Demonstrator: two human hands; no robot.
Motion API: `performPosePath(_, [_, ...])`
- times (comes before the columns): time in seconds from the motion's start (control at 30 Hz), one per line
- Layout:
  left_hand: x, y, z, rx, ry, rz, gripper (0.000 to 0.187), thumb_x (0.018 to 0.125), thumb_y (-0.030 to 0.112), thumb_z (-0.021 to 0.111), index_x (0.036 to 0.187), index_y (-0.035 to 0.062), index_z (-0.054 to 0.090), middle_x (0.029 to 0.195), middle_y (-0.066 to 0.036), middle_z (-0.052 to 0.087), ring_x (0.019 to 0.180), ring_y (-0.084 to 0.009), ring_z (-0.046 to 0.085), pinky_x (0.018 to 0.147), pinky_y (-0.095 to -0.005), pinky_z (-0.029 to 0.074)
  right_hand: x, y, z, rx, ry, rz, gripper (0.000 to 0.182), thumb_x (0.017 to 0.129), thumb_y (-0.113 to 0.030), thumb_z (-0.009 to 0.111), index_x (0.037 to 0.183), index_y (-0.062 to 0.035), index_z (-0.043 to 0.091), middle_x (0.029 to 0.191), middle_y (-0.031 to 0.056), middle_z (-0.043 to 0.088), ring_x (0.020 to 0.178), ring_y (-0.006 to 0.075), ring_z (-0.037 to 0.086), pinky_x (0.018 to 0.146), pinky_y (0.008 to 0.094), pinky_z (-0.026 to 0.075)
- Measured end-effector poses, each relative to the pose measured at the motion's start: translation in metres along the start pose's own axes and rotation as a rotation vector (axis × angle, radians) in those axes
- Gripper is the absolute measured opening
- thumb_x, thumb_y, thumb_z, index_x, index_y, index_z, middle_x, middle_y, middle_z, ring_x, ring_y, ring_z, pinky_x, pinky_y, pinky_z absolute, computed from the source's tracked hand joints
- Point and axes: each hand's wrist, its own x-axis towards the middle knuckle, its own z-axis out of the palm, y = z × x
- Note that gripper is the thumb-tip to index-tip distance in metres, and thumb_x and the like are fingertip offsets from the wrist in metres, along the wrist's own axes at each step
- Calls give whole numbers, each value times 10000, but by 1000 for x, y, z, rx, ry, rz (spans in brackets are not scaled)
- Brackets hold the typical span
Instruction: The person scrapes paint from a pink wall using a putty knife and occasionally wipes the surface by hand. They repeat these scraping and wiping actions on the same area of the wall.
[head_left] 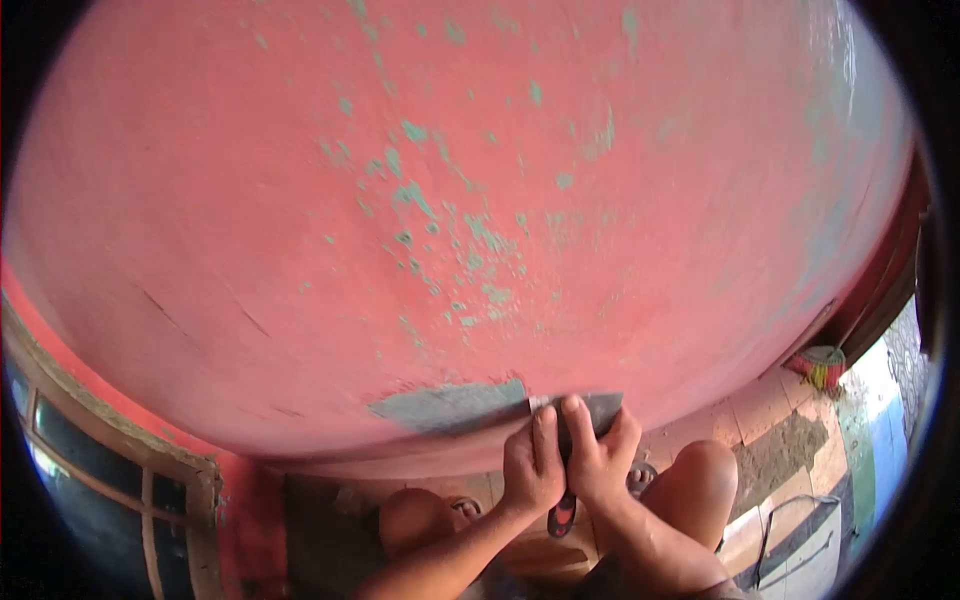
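Low on a red painted wall [300, 200], both hands are closed on a wide-bladed scraper [606, 404]. Its metal blade lies against the paint, and the black-and-red end of its handle [562, 517] points down toward me. My left hand [532, 468] grips from the left, with a finger stretched up to the blade. On the other side, my right hand [598, 455] wraps the handle, its thumb pressing near the blade. Left of the blade is a bare grey-green patch [450, 404] with a ragged edge. Green flecks show through the red paint above.
A window frame [150, 490] with dark panes is at lower left. My bent knees [705, 480] flank my arms above a tiled floor [755, 405]. A broom head with coloured bristles [822, 372] stands at right. A pale bag with dark handles [800, 550] lies at lower right.
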Motion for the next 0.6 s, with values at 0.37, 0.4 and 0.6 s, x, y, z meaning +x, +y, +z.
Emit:
performPosePath(0.37, [5, 5, 4, 73, 55, 77, 359, 1070, 256, 383, 891, -8, 547, 785, -150, 613, 740, -227, 609, 616, -371, 439, 4, -3, 4, 6, 16, -33, 226, 912, -149, 699, 860, 61, 634, 732, 28, 658, 703, 57, 537, 611, 256, 472])
performPosePath(0.4, [11, 11, 2, 154, 65, 116, 359, 1071, 253, 381, 902, -11, 556, 793, -153, 618, 756, -225, 616, 628, -366, 448, 9, -12, 4, -13, -8, -45, 220, 914, -145, 697, 863, 60, 635, 737, 28, 660, 703, 57, 542, 610, 254, 472])
performPosePath(0.6, [4, 5, 6, -38, 44, 50, 383, 1071, 275, 390, 850, -2, 535, 716, -139, 569, 659, -287, 572, 580, -378, 414, 0, -2, 5, 43, 56, -14, 221, 915, -149, 694, 853, 55, 637, 721, 8, 644, 691, 59, 516, 600, 257, 461])
